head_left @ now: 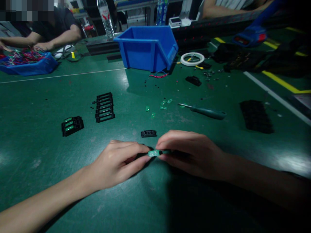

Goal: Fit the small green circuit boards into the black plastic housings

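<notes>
Between my fingertips is a small green circuit board (153, 153), just above the green table. My left hand (121, 160) pinches its left end between thumb and fingers. On the other end, my right hand (189, 152) is closed with thumb and index finger; a dark piece shows within its grip, too hidden to name. Just beyond them lies a black plastic housing (148, 133). Several loose green boards (163, 105) are scattered farther off, beside a screwdriver (206, 112) with a dark green handle.
Black housings holding green boards (72, 125) and a stack of black frames (104, 107) lie left. Dark parts (257, 116) sit right. Behind stand a blue bin (138, 53), a tape roll (192, 59), screws, a bottle (106, 19) and a wire tray (31, 66) near another person's arms.
</notes>
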A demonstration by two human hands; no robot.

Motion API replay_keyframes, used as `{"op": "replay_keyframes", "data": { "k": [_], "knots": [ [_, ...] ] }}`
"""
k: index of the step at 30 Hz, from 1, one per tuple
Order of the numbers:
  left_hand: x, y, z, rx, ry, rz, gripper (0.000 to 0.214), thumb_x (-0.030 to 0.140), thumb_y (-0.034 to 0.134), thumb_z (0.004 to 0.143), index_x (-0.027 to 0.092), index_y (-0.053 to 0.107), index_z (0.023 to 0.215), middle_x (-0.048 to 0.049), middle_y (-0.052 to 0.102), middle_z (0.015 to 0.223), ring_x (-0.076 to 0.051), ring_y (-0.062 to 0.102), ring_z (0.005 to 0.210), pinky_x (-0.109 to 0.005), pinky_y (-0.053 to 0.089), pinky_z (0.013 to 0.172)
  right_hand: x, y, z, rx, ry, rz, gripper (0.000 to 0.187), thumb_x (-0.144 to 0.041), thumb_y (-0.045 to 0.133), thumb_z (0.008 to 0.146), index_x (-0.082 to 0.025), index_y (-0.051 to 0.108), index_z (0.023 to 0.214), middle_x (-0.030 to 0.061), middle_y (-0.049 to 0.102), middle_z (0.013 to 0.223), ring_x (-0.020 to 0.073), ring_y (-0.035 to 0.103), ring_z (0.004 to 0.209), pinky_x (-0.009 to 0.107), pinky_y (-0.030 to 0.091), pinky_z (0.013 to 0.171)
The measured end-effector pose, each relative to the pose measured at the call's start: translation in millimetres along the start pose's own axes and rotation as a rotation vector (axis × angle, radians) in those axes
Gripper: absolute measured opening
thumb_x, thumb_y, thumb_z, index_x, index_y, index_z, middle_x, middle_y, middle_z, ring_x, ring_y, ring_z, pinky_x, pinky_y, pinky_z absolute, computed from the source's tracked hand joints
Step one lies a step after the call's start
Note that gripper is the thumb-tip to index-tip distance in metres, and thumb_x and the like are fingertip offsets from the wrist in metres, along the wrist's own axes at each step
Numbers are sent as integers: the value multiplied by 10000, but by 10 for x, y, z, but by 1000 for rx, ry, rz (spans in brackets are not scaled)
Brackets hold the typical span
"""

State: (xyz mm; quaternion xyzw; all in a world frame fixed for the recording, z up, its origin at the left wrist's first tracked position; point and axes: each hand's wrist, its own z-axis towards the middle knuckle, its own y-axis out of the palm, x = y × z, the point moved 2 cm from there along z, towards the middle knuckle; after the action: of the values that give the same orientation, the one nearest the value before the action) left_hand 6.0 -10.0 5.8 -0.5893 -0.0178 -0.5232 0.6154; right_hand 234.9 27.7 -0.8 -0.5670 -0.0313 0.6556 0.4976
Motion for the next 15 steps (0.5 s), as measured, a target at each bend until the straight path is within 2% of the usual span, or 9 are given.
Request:
{"op": "replay_keyframes", "data": {
  "k": [15],
  "knots": [
    [5, -2, -1, 5, 3, 6, 155, 200, 641, 966, 152, 690, 1105, 11, 680, 734, -76, 572, 565, -185, 447, 571, -5, 1, 9, -8, -11, -23, 103, -194, 611, 981, -167, 635, 1077, 77, 704, 1002, 158, 636, 893, 269, 500, 786]
  ]
}}
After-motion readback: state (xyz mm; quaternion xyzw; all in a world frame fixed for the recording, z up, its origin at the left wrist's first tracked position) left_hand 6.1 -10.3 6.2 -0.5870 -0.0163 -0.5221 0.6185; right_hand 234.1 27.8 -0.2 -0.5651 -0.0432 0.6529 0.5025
